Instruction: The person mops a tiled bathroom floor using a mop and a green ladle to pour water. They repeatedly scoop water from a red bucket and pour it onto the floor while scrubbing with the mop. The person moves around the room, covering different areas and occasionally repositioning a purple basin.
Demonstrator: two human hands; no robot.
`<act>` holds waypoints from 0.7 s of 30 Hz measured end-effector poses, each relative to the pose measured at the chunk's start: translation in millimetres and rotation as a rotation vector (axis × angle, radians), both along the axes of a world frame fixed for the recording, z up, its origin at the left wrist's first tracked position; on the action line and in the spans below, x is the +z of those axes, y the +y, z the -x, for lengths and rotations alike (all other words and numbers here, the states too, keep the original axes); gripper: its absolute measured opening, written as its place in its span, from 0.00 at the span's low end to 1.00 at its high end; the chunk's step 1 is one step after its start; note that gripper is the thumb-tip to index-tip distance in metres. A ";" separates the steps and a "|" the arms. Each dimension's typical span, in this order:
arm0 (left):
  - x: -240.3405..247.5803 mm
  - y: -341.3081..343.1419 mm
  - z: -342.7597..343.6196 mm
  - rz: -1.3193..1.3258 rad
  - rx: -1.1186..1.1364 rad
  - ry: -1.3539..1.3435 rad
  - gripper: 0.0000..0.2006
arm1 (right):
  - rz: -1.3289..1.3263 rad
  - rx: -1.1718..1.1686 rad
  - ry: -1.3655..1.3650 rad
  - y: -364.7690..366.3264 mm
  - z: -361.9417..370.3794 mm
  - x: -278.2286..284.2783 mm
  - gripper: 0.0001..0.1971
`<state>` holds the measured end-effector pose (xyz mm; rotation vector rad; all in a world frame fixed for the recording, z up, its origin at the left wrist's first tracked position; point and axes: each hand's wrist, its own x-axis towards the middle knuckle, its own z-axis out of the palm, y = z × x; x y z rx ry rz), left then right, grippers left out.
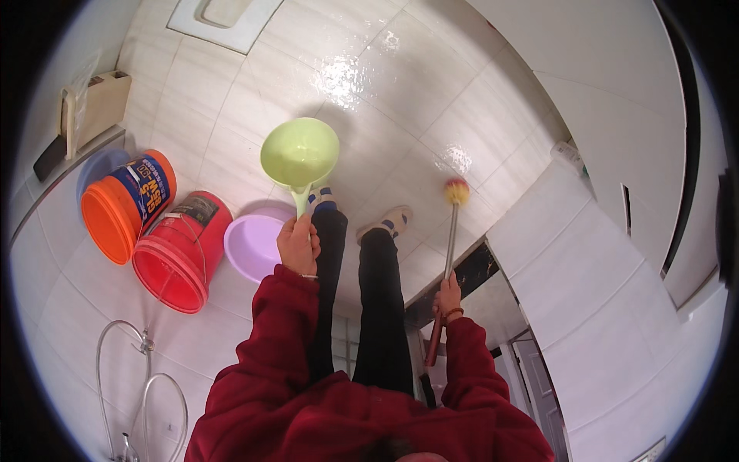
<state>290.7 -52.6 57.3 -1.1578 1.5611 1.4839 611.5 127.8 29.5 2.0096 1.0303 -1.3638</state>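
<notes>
My left hand point(299, 245) is closed round the handle of a light green water ladle point(302, 150), whose round bowl is held out above the floor in front of my left foot. A little liquid seems to glint in the bowl, but I cannot tell how much. In my right hand point(448, 296) is a long-handled brush point(452, 240) with a metal shaft and a dark red grip. Its yellow and red round head point(456, 192) points away from me, at or close to the tiled floor point(400, 115); contact is hard to make out.
At the left are an orange bucket point(108, 223), a red bucket point(171, 266) and a lilac basin point(250, 245). Shower hoses point(101, 369) hang at lower left. A white floor fixture point(223, 19) lies at the far end. The floor shines wet ahead. A white tiled wall point(570, 269) bounds the right.
</notes>
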 end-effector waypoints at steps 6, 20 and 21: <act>4.0 1.4 9.4 -0.002 0.003 -0.030 0.08 | 0.069 -0.323 0.083 -37.7 50.0 -23.7 0.13; 32.6 -32.2 57.2 0.033 0.089 -0.005 0.11 | 0.090 -0.345 0.247 -40.2 194.3 23.8 0.11; 34.3 -36.2 59.5 0.024 0.109 0.003 0.11 | 0.058 -0.417 0.133 -38.4 179.5 15.1 0.17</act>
